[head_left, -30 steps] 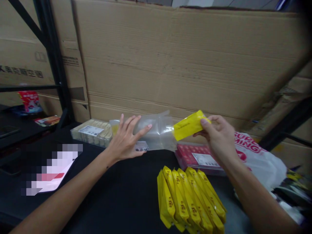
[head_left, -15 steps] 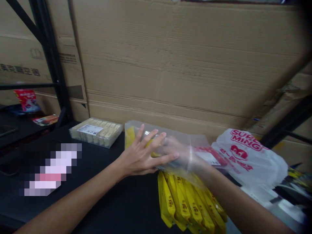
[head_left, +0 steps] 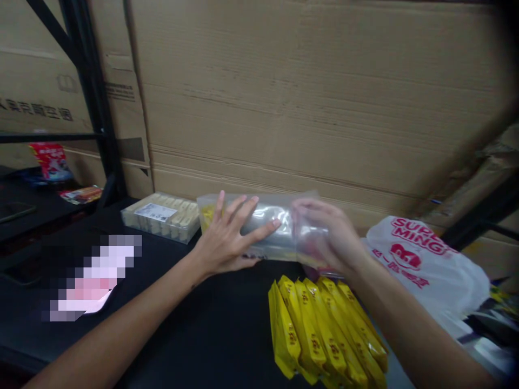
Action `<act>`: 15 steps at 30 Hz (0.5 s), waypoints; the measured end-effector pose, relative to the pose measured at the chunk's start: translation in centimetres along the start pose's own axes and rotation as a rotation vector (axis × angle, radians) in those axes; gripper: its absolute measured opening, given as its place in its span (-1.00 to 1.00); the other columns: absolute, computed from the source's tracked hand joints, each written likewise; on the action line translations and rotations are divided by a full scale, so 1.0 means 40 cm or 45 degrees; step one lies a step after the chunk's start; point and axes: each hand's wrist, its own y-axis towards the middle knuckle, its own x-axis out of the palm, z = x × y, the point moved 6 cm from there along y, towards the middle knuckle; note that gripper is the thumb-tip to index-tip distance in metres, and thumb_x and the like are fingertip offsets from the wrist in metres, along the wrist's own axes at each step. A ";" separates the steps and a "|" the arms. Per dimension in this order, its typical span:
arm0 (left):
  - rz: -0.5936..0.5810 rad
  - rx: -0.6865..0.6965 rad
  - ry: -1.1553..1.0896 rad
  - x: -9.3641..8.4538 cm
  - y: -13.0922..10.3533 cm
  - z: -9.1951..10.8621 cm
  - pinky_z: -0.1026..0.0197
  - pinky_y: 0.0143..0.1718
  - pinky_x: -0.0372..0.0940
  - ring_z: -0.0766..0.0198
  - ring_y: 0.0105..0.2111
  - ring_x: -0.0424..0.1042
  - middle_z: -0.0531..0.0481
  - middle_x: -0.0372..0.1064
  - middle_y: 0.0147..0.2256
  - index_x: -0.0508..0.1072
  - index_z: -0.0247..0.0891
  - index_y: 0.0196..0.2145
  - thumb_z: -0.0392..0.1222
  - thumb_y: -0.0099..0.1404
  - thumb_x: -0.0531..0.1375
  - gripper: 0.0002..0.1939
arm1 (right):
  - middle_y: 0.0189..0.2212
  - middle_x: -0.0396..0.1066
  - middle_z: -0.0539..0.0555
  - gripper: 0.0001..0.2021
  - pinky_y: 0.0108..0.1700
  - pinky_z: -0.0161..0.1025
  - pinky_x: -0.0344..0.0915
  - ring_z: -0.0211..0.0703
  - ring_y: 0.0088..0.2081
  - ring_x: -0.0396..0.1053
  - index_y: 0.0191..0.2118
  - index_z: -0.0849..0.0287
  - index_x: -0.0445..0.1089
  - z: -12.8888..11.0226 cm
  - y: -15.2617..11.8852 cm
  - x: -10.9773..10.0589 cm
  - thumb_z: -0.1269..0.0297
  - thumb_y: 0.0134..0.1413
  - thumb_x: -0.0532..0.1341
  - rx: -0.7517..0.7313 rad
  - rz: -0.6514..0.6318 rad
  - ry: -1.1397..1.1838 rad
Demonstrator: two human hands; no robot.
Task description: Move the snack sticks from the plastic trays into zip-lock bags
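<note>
My left hand (head_left: 227, 243) lies flat with fingers spread on the clear bag (head_left: 263, 227), pressing it from the left. My right hand (head_left: 328, 237) is at the bag's right end, seen through the plastic, fingers curled; I cannot tell whether it is pinching anything. The bag sits on the black table (head_left: 194, 324), just behind the yellow packets (head_left: 320, 335).
</note>
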 end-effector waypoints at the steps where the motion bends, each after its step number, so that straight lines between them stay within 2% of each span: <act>1: 0.008 -0.045 0.023 -0.002 -0.003 -0.023 -0.61 0.30 -0.24 -0.40 0.37 0.02 -0.38 -0.12 0.43 0.11 0.02 0.43 0.17 0.22 0.37 -0.08 | -0.56 0.28 -0.08 -0.94 -0.60 -0.34 0.09 -0.29 -0.62 0.15 -0.31 0.07 0.41 -0.007 -0.013 -0.046 0.24 0.10 0.25 0.036 0.177 0.090; 2: 0.019 -0.087 0.044 -0.004 -0.007 -0.044 -0.60 0.31 -0.26 -0.39 0.37 0.02 -0.37 -0.12 0.43 0.10 0.02 0.43 0.19 0.22 0.36 -0.07 | -0.60 0.15 -0.14 -0.93 -0.62 -0.36 -0.05 -0.33 -0.66 0.00 -0.33 0.06 0.37 -0.012 -0.037 -0.075 0.23 0.11 0.25 0.049 0.280 0.096; 3: 0.031 -0.126 0.062 -0.005 -0.011 -0.063 -0.60 0.32 -0.27 -0.39 0.37 0.02 -0.36 -0.11 0.44 0.10 0.02 0.43 0.20 0.22 0.36 -0.06 | -0.64 0.07 -0.16 -0.90 -0.62 -0.35 -0.14 -0.34 -0.67 -0.07 -0.36 0.06 0.34 -0.016 -0.066 -0.087 0.21 0.15 0.23 0.052 0.313 0.012; 4: 0.045 -0.160 0.075 -0.006 -0.015 -0.078 -0.59 0.32 -0.28 -0.38 0.37 0.02 -0.35 -0.11 0.44 0.10 0.01 0.44 0.21 0.21 0.36 -0.06 | -0.66 0.05 -0.15 -0.82 -0.61 -0.32 -0.14 -0.32 -0.66 -0.05 -0.41 0.08 0.33 -0.019 -0.097 -0.078 0.16 0.19 0.20 0.055 0.254 -0.187; 6: 0.066 -0.210 0.090 -0.005 -0.021 -0.098 -0.57 0.33 -0.28 -0.38 0.37 0.03 -0.35 -0.11 0.44 0.10 -0.01 0.44 0.21 0.21 0.36 -0.05 | -0.61 0.22 -0.04 -0.66 -0.50 -0.26 0.02 -0.22 -0.55 0.20 -0.52 0.12 0.32 -0.002 -0.163 -0.002 0.09 0.25 0.19 0.083 -0.162 -0.784; 7: 0.072 -0.228 0.094 -0.003 -0.023 -0.102 -0.57 0.34 -0.29 -0.38 0.37 0.03 -0.35 -0.11 0.44 0.11 -0.02 0.44 0.21 0.20 0.37 -0.04 | -0.59 0.29 0.02 -0.64 -0.46 -0.22 0.06 -0.15 -0.51 0.28 -0.54 0.13 0.34 0.010 -0.194 0.036 0.06 0.22 0.22 0.068 -0.287 -1.072; 9: 0.080 -0.243 0.098 0.000 -0.025 -0.100 -0.57 0.33 -0.28 -0.38 0.37 0.03 -0.36 -0.11 0.43 0.11 -0.03 0.44 0.19 0.20 0.38 -0.04 | -0.44 0.44 0.15 -0.67 -0.38 -0.15 0.14 0.00 -0.40 0.40 -0.47 0.16 0.43 0.031 -0.235 0.103 0.04 0.18 0.26 0.025 -0.394 -1.452; 12: 0.072 -0.230 0.091 0.004 -0.025 -0.087 -0.58 0.32 -0.26 -0.37 0.37 0.03 -0.36 -0.10 0.43 0.11 -0.03 0.44 0.18 0.22 0.36 -0.06 | -0.37 0.50 0.20 -0.83 -0.34 -0.13 0.20 0.04 -0.35 0.45 -0.47 0.17 0.42 0.056 -0.244 0.170 0.26 0.12 0.25 0.061 -0.505 -1.546; 15: 0.041 -0.215 0.076 0.008 -0.026 -0.079 -0.58 0.32 -0.24 -0.37 0.37 0.03 -0.35 -0.10 0.43 0.11 -0.03 0.43 0.16 0.22 0.37 -0.06 | -0.49 0.43 0.06 -0.83 -0.38 -0.19 0.20 -0.08 -0.42 0.41 -0.52 0.12 0.30 0.039 -0.218 0.150 0.42 0.05 0.21 0.122 -0.474 -1.161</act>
